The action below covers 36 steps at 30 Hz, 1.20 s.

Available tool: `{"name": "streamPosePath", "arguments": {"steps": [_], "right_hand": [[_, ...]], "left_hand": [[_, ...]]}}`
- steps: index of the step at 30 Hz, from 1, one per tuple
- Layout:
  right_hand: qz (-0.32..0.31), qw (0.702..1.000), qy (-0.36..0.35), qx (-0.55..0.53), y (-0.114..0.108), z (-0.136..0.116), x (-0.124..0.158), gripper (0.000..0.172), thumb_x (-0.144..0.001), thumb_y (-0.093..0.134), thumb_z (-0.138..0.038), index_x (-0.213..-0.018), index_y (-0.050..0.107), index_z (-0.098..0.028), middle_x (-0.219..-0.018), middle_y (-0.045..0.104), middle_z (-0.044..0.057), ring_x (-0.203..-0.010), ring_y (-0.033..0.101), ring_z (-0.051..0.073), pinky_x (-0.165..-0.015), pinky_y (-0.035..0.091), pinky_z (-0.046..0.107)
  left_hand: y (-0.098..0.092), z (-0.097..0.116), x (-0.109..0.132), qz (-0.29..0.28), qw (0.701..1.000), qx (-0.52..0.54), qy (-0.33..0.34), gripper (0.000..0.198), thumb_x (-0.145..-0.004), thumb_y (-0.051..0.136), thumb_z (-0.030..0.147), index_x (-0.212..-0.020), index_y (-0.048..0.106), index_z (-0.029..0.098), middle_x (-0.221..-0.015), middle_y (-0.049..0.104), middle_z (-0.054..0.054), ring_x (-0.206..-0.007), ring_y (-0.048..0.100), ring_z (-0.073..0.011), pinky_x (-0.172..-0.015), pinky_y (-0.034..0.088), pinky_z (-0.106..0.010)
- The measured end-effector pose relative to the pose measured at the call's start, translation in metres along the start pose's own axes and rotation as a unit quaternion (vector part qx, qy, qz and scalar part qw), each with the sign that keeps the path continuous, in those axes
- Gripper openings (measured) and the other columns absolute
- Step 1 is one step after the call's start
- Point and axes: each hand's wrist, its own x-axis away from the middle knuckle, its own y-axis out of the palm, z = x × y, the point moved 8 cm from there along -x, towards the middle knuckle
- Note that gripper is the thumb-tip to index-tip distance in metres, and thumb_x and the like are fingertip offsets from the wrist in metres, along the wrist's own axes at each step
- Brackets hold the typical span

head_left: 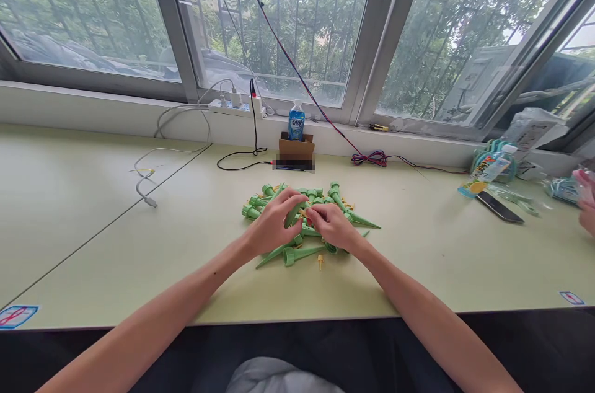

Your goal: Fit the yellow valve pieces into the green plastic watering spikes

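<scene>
My left hand [273, 219] is closed around a green plant watering spike [292, 214], held over the pile. Against it, my right hand [333, 225] pinches a small yellow nozzle piece [303, 211] at the spike's end. Fingers partly cover both parts. Beneath and around my hands lie several more green watering spikes [302, 255], with small yellow pieces mixed among them. One loose yellow piece [320, 260] lies on the table just in front of the pile.
Behind the pile, a blue-labelled bottle [296, 123] stands in a cardboard box [297, 148]. Cables run from a power strip [232, 108]; a wire bundle [369, 158] lies right of the box. Farther right are a phone [499, 207], another bottle [493, 165] and a person's hand [587, 210].
</scene>
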Motion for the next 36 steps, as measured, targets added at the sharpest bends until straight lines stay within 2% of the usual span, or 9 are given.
{"name": "streamPosePath", "arguments": {"steps": [4,9,13,19,24,26,31,36], "right_hand": [[0.025,1.000,-0.001,0.001,-0.003,-0.001,0.000,0.037,-0.097,0.042,-0.037,-0.068,0.054,-0.018,-0.053,0.040,-0.004,-0.051,0.034,0.011,-0.053,0.027,0.026],[0.046,0.998,-0.034,0.031,-0.008,-0.009,0.001,0.028,-0.096,0.046,-0.036,-0.076,0.054,-0.018,-0.059,0.042,-0.004,-0.054,0.033,0.011,-0.053,0.027,0.025],[0.042,0.997,-0.044,0.036,-0.007,-0.009,0.002,0.024,-0.096,0.047,-0.034,-0.079,0.054,-0.018,-0.060,0.045,-0.004,-0.054,0.034,0.011,-0.054,0.028,0.025],[0.071,0.996,-0.039,0.048,-0.011,-0.005,0.001,0.028,-0.097,0.044,-0.033,-0.074,0.051,-0.019,-0.059,0.044,-0.004,-0.053,0.035,0.011,-0.054,0.028,0.025],[0.097,0.994,-0.013,0.039,-0.017,-0.001,0.001,0.031,-0.098,0.042,-0.038,-0.075,0.051,-0.019,-0.055,0.042,-0.005,-0.050,0.036,0.011,-0.053,0.029,0.025],[0.098,0.995,0.000,0.030,-0.018,0.002,0.001,0.032,-0.099,0.040,-0.040,-0.076,0.051,-0.020,-0.052,0.041,-0.005,-0.048,0.037,0.012,-0.052,0.030,0.025],[0.104,0.994,0.020,0.023,-0.019,0.007,0.000,0.036,-0.099,0.039,-0.043,-0.075,0.054,-0.020,-0.049,0.042,-0.004,-0.047,0.039,0.013,-0.051,0.031,0.026],[0.111,0.993,0.018,0.038,-0.020,0.005,0.000,0.038,-0.097,0.042,-0.044,-0.073,0.056,-0.019,-0.052,0.042,-0.004,-0.049,0.038,0.012,-0.051,0.030,0.025]], "left_hand": [[-0.001,-0.004,-0.001,0.002,1.000,0.008,-0.026,0.039,-0.082,0.058,0.011,-0.119,0.055,0.022,-0.111,0.057,-0.006,-0.076,0.055,-0.0126,-0.067,0.049,-0.026],[-0.001,-0.009,-0.001,0.016,0.998,0.014,-0.055,0.037,-0.082,0.059,0.013,-0.117,0.056,0.022,-0.108,0.058,-0.005,-0.067,0.052,-0.0101,-0.065,0.051,-0.026],[0.001,-0.009,-0.002,0.014,0.998,0.018,-0.061,0.037,-0.083,0.060,0.016,-0.119,0.057,0.022,-0.107,0.059,-0.005,-0.070,0.054,-0.0112,-0.064,0.053,-0.026],[-0.001,-0.007,-0.004,0.015,0.994,0.076,-0.075,0.040,-0.089,0.059,0.026,-0.129,0.057,0.025,-0.119,0.058,-0.008,-0.083,0.059,-0.0140,-0.065,0.058,-0.026],[-0.004,-0.014,-0.004,0.025,0.986,0.132,-0.100,0.033,-0.097,0.043,0.025,-0.122,0.064,0.025,-0.126,0.059,-0.009,-0.085,0.064,-0.0136,-0.065,0.059,-0.025],[-0.003,-0.016,-0.003,0.019,0.985,0.139,-0.103,0.036,-0.096,0.041,0.020,-0.121,0.066,0.025,-0.131,0.057,-0.009,-0.081,0.066,-0.0129,-0.064,0.060,-0.025],[0.002,-0.016,-0.001,0.010,0.982,0.163,-0.096,0.039,-0.085,0.055,0.018,-0.122,0.066,0.024,-0.141,0.052,-0.011,-0.091,0.069,-0.0167,-0.080,0.062,-0.033],[0.000,-0.024,-0.001,0.036,0.980,0.148,-0.128,0.025,-0.089,0.057,0.028,-0.107,0.072,0.023,-0.126,0.063,-0.009,-0.073,0.067,-0.0122,-0.069,0.062,-0.029]]}}
